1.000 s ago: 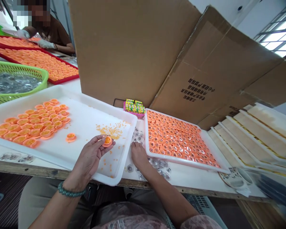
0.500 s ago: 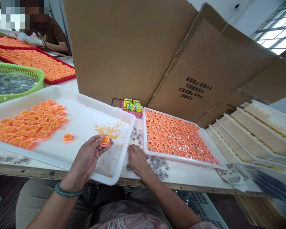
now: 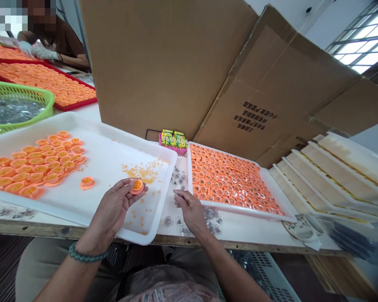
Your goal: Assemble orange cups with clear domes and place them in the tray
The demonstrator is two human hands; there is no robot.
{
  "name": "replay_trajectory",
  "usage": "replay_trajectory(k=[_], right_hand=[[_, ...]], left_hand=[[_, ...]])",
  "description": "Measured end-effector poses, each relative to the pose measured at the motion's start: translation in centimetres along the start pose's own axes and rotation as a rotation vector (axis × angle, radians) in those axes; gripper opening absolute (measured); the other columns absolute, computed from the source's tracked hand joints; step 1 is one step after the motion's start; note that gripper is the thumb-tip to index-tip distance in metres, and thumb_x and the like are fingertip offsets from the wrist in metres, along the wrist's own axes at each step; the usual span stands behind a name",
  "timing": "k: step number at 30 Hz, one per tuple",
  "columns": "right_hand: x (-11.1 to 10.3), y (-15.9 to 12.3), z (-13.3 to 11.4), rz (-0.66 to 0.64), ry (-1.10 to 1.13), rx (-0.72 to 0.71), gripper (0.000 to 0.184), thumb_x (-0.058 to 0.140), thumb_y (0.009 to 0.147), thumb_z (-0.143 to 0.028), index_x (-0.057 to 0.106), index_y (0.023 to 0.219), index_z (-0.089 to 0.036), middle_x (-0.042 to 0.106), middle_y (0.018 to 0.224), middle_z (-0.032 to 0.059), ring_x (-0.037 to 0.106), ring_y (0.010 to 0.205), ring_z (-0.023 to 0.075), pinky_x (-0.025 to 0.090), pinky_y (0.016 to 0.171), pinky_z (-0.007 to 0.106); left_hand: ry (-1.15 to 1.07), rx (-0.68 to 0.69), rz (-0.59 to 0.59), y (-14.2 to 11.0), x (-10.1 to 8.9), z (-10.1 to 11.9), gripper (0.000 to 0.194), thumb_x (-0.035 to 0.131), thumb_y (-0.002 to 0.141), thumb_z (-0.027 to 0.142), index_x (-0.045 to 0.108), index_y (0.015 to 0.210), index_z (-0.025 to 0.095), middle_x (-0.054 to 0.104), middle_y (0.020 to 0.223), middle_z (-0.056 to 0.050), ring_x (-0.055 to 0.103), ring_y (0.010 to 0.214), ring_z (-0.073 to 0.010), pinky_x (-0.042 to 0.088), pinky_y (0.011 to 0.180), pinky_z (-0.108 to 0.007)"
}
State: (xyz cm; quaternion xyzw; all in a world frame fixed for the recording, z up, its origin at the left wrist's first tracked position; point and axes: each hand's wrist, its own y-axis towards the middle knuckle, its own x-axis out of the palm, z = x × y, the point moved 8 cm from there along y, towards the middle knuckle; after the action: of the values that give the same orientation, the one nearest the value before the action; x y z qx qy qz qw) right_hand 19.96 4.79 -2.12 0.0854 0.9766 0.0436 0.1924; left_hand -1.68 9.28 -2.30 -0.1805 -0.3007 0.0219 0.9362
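Note:
My left hand [image 3: 115,207] is closed on a small orange cup [image 3: 136,186] with a flared rim and yellow-orange bits inside, held face up over the right part of the white tray [image 3: 105,157]. Many similar orange cups [image 3: 39,168] are grouped at that tray's left, and a single cup [image 3: 87,182] stands apart. Loose yellow bits [image 3: 142,172] are scattered near my left fingers. My right hand [image 3: 192,214] pinches thumb to fingertips between the two trays; what it holds is too small to make out. Clear discs with dark marks [image 3: 212,221] lie under and beside it.
To the right, a second white tray [image 3: 239,210] is full of orange cups with shiny tops. A pink basket of small yellow-green boxes [image 3: 174,140], tall cardboard [image 3: 164,71], stacked trays [image 3: 327,180], a tape roll [image 3: 313,224] and a green basket [image 3: 47,98] stand around. A gloved co-worker [image 3: 71,46] sits far left.
My right hand has risen slightly and moved right, its pinched fingers now turned toward the left, uncovering clear discs on the table. My left hand keeps the orange cup in nearly the same place.

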Motion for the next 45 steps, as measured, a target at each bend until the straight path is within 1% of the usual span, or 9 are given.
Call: replay_trajectory(k=[4, 10, 15, 21, 25, 28, 31, 37, 45], right_hand=[[0.7, 0.2, -0.8, -0.031, 0.441, 0.06, 0.026, 0.059, 0.08, -0.026, 0.061, 0.105, -0.02, 0.058, 0.07, -0.0013, 0.055, 0.067, 0.0117, 0.044, 0.065, 0.024], [2.7, 0.6, -2.0, -0.086, 0.717, 0.093, 0.017, 0.068, 0.074, -0.023, 0.061, 0.089, -0.022, 0.06, 0.075, -0.0014, 0.059, 0.071, 0.0112, 0.043, 0.065, 0.023], [4.2, 1.2, -3.1, -0.169, 0.724, 0.119, 0.029, 0.069, 0.073, -0.024, 0.063, 0.102, -0.023, 0.055, 0.081, -0.0019, 0.062, 0.071, 0.012, 0.047, 0.067, 0.025], [4.6, 2.3, -3.9, -0.154, 0.728, 0.078, 0.015, 0.071, 0.071, -0.02, 0.065, 0.085, -0.02, 0.059, 0.077, -0.0016, 0.059, 0.075, 0.0106, 0.044, 0.076, 0.024], [4.8, 2.8, -4.2, -0.12, 0.765, 0.087, 0.015, 0.072, 0.068, -0.018, 0.063, 0.081, -0.02, 0.056, 0.073, -0.0029, 0.051, 0.069, 0.008, 0.041, 0.067, 0.02], [5.4, 3.0, -4.8, -0.146, 0.773, 0.08, 0.025, 0.071, 0.07, -0.021, 0.064, 0.094, -0.022, 0.051, 0.07, -0.0039, 0.047, 0.063, 0.0077, 0.041, 0.06, 0.021], [6.1, 3.0, -5.1, -0.194, 0.747, 0.079, 0.03, 0.07, 0.071, -0.023, 0.064, 0.1, -0.021, 0.049, 0.072, -0.0032, 0.051, 0.064, 0.0087, 0.045, 0.063, 0.023], [6.7, 2.8, -4.7, -0.186, 0.687, 0.092, 0.02, 0.071, 0.07, -0.023, 0.061, 0.086, -0.02, 0.055, 0.072, -0.0031, 0.062, 0.065, 0.0121, 0.05, 0.062, 0.025], [6.4, 2.4, -5.4, -0.217, 0.586, 0.101, 0.022, 0.07, 0.069, -0.026, 0.061, 0.088, -0.019, 0.058, 0.07, -0.0036, 0.064, 0.063, 0.0118, 0.052, 0.063, 0.025]], left_hand=[[-0.006, 0.006, -0.011, -0.1, 0.1, 0.0, 0.005, 0.059, 0.077, 0.013, 0.06, 0.082, 0.012, 0.069, 0.081, -0.008, 0.068, 0.081, -0.0213, 0.056, 0.076, -0.029], [-0.006, 0.014, -0.01, -0.2, 0.2, 0.0, 0.006, 0.058, 0.078, 0.012, 0.059, 0.084, 0.012, 0.069, 0.081, -0.009, 0.068, 0.079, -0.0205, 0.055, 0.074, -0.029], [-0.017, 0.015, -0.036, -0.3, 0.4, 0.1, 0.006, 0.058, 0.079, 0.015, 0.059, 0.084, 0.012, 0.068, 0.082, -0.008, 0.068, 0.08, -0.0208, 0.055, 0.077, -0.03], [-0.032, 0.006, -0.044, -0.4, 0.5, -0.1, 0.005, 0.059, 0.079, 0.016, 0.059, 0.082, 0.013, 0.068, 0.084, -0.007, 0.067, 0.082, -0.0221, 0.054, 0.078, -0.031], [-0.021, 0.0, -0.047, -0.4, 0.5, -0.1, 0.009, 0.062, 0.077, 0.017, 0.058, 0.085, 0.014, 0.067, 0.086, -0.007, 0.067, 0.082, -0.0219, 0.053, 0.077, -0.03], [-0.006, -0.009, -0.044, -0.2, 0.4, -0.2, 0.012, 0.062, 0.077, 0.019, 0.058, 0.087, 0.014, 0.067, 0.087, -0.006, 0.067, 0.079, -0.0208, 0.053, 0.071, -0.026], [0.005, -0.006, -0.051, -0.1, 0.4, -0.3, 0.014, 0.063, 0.076, 0.021, 0.057, 0.087, 0.015, 0.066, 0.085, -0.005, 0.067, 0.077, -0.0193, 0.052, 0.066, -0.023], [0.016, 0.016, -0.064, -0.2, 0.5, -0.1, 0.018, 0.067, 0.073, 0.025, 0.058, 0.085, 0.014, 0.066, 0.082, -0.004, 0.067, 0.077, -0.0187, 0.05, 0.066, -0.023], [0.001, 0.021, -0.054, -0.4, 0.7, 0.1, 0.022, 0.071, 0.069, 0.026, 0.059, 0.084, 0.014, 0.067, 0.079, -0.003, 0.064, 0.069, -0.0141, 0.05, 0.067, -0.023]])
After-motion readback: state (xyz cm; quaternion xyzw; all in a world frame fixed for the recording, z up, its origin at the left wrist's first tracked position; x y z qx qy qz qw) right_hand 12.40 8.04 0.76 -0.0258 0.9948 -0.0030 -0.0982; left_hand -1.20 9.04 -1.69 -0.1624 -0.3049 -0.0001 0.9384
